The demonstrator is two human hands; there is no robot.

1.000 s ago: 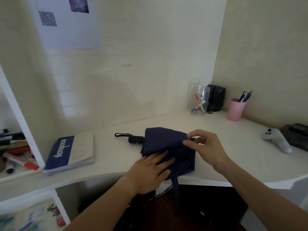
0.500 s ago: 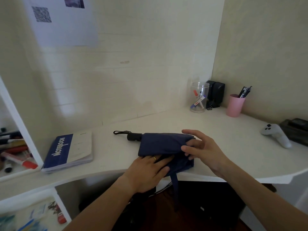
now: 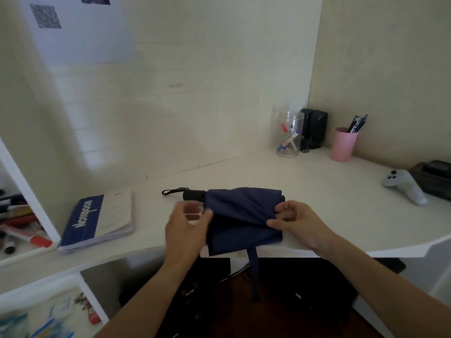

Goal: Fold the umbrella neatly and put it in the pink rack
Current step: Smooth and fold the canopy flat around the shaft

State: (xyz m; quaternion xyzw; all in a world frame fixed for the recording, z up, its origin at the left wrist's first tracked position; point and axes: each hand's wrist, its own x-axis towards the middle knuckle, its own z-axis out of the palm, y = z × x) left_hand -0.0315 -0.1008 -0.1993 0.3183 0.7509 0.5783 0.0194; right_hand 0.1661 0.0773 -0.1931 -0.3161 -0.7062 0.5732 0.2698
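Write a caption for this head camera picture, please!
Two hands, left hand and right hand, fold a navy umbrella on a white desk.

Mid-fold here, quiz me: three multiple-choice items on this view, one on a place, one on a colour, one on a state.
1. Where is the notebook relative to the umbrella?
A. To its left on the desk
B. Under it
C. Behind the cup

2. What colour is the cup holding pens?
A. Blue
B. Pink
C. Clear

3. What state is the umbrella's strap in?
A. Wrapped around the canopy
B. Hanging loose over the desk edge
C. Held in the left hand

Answers:
1. A: the notebook lies left of the umbrella, apart from it.
2. B: the cup by the right wall is pink.
3. B: the strap dangles below the desk edge, while the left hand and right hand are at the canopy.
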